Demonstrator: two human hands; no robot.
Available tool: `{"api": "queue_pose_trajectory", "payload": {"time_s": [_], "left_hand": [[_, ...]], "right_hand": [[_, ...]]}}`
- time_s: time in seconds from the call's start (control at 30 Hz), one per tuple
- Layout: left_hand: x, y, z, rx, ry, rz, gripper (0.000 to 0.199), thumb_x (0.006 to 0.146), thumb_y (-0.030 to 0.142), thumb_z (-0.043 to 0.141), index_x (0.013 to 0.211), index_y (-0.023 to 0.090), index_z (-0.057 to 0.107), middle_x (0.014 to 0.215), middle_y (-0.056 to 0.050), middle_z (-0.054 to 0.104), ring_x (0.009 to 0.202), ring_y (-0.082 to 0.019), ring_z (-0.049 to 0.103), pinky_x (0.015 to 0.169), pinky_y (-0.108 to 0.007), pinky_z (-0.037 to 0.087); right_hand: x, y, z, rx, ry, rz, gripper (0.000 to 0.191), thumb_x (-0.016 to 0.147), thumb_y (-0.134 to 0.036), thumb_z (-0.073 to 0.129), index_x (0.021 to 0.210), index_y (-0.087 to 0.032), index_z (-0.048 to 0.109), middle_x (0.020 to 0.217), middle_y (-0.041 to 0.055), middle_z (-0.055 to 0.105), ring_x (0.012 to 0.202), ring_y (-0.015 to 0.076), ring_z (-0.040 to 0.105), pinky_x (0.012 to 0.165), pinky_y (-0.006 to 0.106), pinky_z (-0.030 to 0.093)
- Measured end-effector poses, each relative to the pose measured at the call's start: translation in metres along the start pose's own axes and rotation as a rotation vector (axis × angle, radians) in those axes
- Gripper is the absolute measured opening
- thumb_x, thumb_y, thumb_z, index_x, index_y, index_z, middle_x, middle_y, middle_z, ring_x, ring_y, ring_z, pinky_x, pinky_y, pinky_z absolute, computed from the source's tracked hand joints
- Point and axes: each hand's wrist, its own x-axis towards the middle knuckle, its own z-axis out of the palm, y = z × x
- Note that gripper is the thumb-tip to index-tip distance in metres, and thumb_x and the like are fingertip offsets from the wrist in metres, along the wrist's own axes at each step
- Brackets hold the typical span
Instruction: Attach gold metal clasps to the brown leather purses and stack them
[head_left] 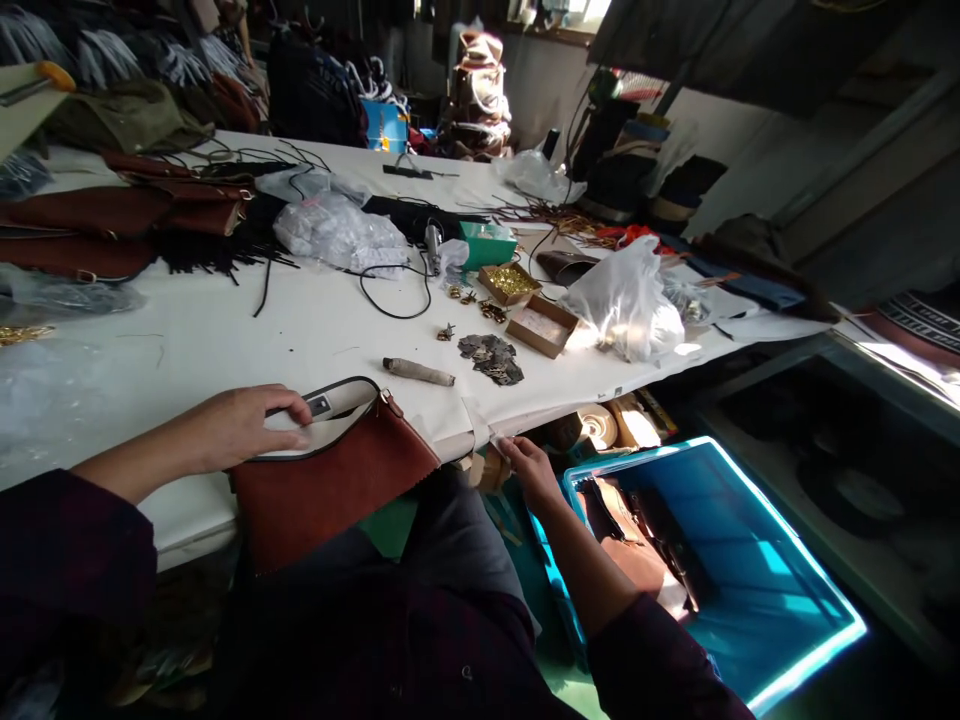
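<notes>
A brown leather pouch hangs over the table's front edge with its mouth open, showing a pale lining and a small dark rectangular patch inside. My left hand grips its rim, fingers reaching into the opening. A small buckle tab sits at the pouch's right corner. At the table edge to the right, my right hand pinches the end of a whitish tape-like strip. Behind the pouch lies a wrapped, stick-like tool. Flat dark metal pieces are heaped beside it.
Small cardboard boxes, one with gold-coloured fittings, stand farther back. A white plastic bag is at the right. Brown leather bags lie at the left. Below the table, a blue crate holds leather pieces.
</notes>
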Motion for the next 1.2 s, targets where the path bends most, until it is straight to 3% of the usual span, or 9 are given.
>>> {"api": "queue_pose_trajectory", "payload": {"time_s": [0.2, 0.4, 0.53, 0.7, 0.83, 0.97, 1.1, 1.2], "left_hand": [[-0.015, 0.007, 0.027, -0.033, -0.096, 0.053, 0.035, 0.074, 0.057, 0.074, 0.095, 0.028, 0.075, 0.111, 0.0, 0.075, 0.103, -0.028, 0.069, 0.093, -0.032, 0.048], [-0.018, 0.013, 0.027, -0.066, -0.106, 0.072, 0.034, 0.073, 0.055, 0.073, 0.092, 0.027, 0.074, 0.108, 0.0, 0.074, 0.1, -0.026, 0.069, 0.091, -0.031, 0.048], [-0.022, 0.014, 0.029, -0.035, -0.074, 0.066, 0.033, 0.073, 0.054, 0.071, 0.091, 0.026, 0.07, 0.102, 0.0, 0.073, 0.087, -0.024, 0.066, 0.081, -0.031, 0.047], [-0.027, 0.012, 0.037, 0.044, 0.032, 0.013, 0.036, 0.071, 0.051, 0.072, 0.093, 0.027, 0.058, 0.09, 0.002, 0.07, 0.079, -0.023, 0.063, 0.075, -0.031, 0.044], [-0.031, 0.011, 0.038, 0.038, 0.049, -0.002, 0.042, 0.072, 0.051, 0.073, 0.102, 0.028, 0.054, 0.092, 0.002, 0.07, 0.081, -0.024, 0.065, 0.075, -0.031, 0.045], [-0.034, 0.016, 0.034, 0.008, 0.052, 0.006, 0.045, 0.071, 0.051, 0.077, 0.103, 0.028, 0.054, 0.096, 0.0, 0.071, 0.087, -0.026, 0.067, 0.075, -0.032, 0.045], [-0.039, 0.021, 0.032, -0.025, 0.047, -0.03, 0.048, 0.073, 0.054, 0.077, 0.106, 0.027, 0.055, 0.104, -0.003, 0.074, 0.093, -0.029, 0.069, 0.076, -0.033, 0.046], [-0.044, 0.02, 0.033, -0.05, 0.051, -0.006, 0.05, 0.074, 0.052, 0.078, 0.109, 0.026, 0.055, 0.106, -0.004, 0.073, 0.094, -0.029, 0.069, 0.076, -0.033, 0.046]], "right_hand": [[-0.004, -0.006, -0.002, 0.067, -0.129, 0.064, 0.047, 0.077, -0.062, 0.081, 0.096, -0.019, 0.076, 0.088, 0.003, 0.077, 0.078, 0.0198, 0.066, 0.074, 0.031, 0.049], [-0.002, -0.008, -0.004, 0.037, -0.136, 0.119, 0.046, 0.072, -0.062, 0.084, 0.079, -0.019, 0.071, 0.073, 0.0021, 0.072, 0.065, 0.0166, 0.06, 0.066, 0.03, 0.046], [-0.005, -0.012, -0.003, -0.002, -0.139, 0.132, 0.049, 0.074, -0.065, 0.081, 0.089, -0.018, 0.075, 0.075, 0.0035, 0.073, 0.067, 0.0191, 0.064, 0.066, 0.031, 0.05], [-0.012, -0.03, -0.008, -0.102, -0.08, 0.088, 0.049, 0.078, -0.064, 0.077, 0.093, -0.017, 0.077, 0.072, 0.0025, 0.071, 0.065, 0.0183, 0.062, 0.063, 0.03, 0.048], [-0.031, -0.062, -0.005, -0.262, -0.014, -0.023, 0.045, 0.079, -0.061, 0.078, 0.09, -0.018, 0.078, 0.068, 0.0032, 0.07, 0.065, 0.0194, 0.062, 0.061, 0.029, 0.046], [-0.058, -0.117, 0.03, -0.384, -0.092, -0.235, 0.044, 0.085, -0.064, 0.075, 0.088, -0.02, 0.078, 0.07, 0.0036, 0.071, 0.064, 0.0196, 0.061, 0.059, 0.03, 0.044], [-0.069, -0.163, 0.103, -0.463, -0.308, -0.477, 0.033, 0.089, -0.055, 0.075, 0.085, -0.023, 0.078, 0.074, 0.001, 0.072, 0.069, 0.018, 0.062, 0.063, 0.029, 0.041], [-0.066, -0.17, 0.157, -0.618, -0.461, -0.544, 0.026, 0.093, -0.05, 0.072, 0.09, -0.026, 0.08, 0.079, -0.0005, 0.075, 0.073, 0.0176, 0.064, 0.066, 0.028, 0.04]]}}
